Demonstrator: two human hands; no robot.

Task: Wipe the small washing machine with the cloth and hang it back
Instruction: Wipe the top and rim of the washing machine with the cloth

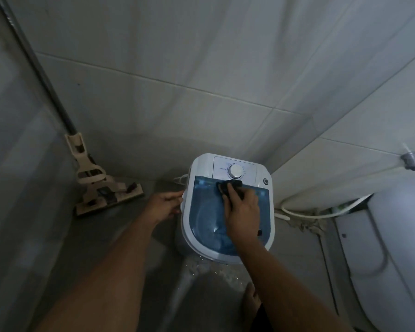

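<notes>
A small white washing machine point(266, 238) with a blue see-through lid point(201, 212) and a white dial point(235, 170) stands on the floor against the tiled wall. My right hand point(243, 212) lies on the lid and presses a dark cloth point(230, 184) against the lid's far edge, just below the dial. My left hand point(164, 204) grips the machine's left side at its rim.
A beige flat mop point(101, 185) with a long metal handle leans in the left corner. A white hose point(316, 212) runs along the floor at the right, beside a large white appliance point(398, 248). A metal tap point(412, 161) sticks out of the right wall. My foot point(252, 298) stands on the wet floor.
</notes>
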